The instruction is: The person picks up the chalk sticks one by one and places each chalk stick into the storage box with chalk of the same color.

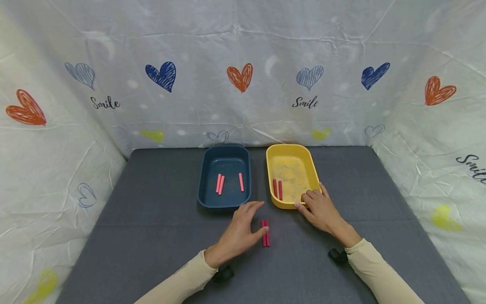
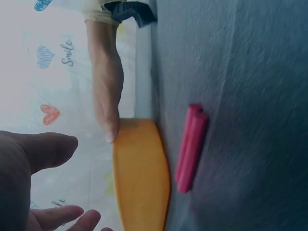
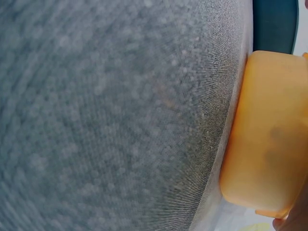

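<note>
My left hand (image 1: 238,234) is held above the grey table, fingers and thumb spread apart with nothing gripped. Near its thumb, two dark red chalk-like sticks (image 1: 267,241) lie side by side; the left wrist view shows the same pair of red sticks (image 2: 192,149) below the hand. My right hand (image 1: 322,211) holds the near right corner of a yellow tray (image 1: 300,164), thumb at the front rim and fingers bent over the edge. Two dark red sticks (image 1: 280,190) lie inside this tray along its left side. The right wrist view catches mostly the yellow tray's outer wall (image 3: 264,134).
Left of the yellow tray stands a dark blue tray (image 1: 224,205) holding three pink sticks (image 1: 221,185), two together and one apart. A grey cloth covers the table (image 1: 159,198). White printed curtains (image 1: 197,50) enclose the back and sides.
</note>
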Available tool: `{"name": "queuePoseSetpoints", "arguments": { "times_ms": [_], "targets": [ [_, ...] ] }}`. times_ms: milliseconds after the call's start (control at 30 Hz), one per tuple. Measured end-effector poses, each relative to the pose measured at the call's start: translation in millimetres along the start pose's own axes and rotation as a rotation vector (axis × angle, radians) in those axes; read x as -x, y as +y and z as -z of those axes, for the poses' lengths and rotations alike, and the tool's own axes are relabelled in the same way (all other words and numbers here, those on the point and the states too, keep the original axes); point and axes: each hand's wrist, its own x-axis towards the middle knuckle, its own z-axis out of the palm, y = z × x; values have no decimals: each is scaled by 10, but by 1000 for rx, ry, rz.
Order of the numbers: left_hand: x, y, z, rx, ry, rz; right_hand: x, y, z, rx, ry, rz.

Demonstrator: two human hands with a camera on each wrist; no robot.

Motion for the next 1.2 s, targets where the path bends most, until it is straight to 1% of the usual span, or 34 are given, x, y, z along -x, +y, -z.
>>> {"name": "queuePoseSetpoints", "arguments": {
  "times_ms": [267,500,633,800,1067,1200],
  "targets": [
    [56,-97,-68,-36,-54,-13,-12,-5,17,-4,-23,-9],
    [73,-179,-113,-42,-104,27,-16,-1,23,-5,-19,-6],
    [57,-215,-139,-44,-137,49,-17,5,28,-3,-26,-14],
    [27,-259,-185,-63,-148,38,-13,8,27,1,-24,-15],
    [-7,-320,-256,-148,-157,5,-9,3,27,-13,-42,-28],
    [-11,-323,-278,-176,-169,-16,-3,3,24,-15,-29,-21]
  ]
}}
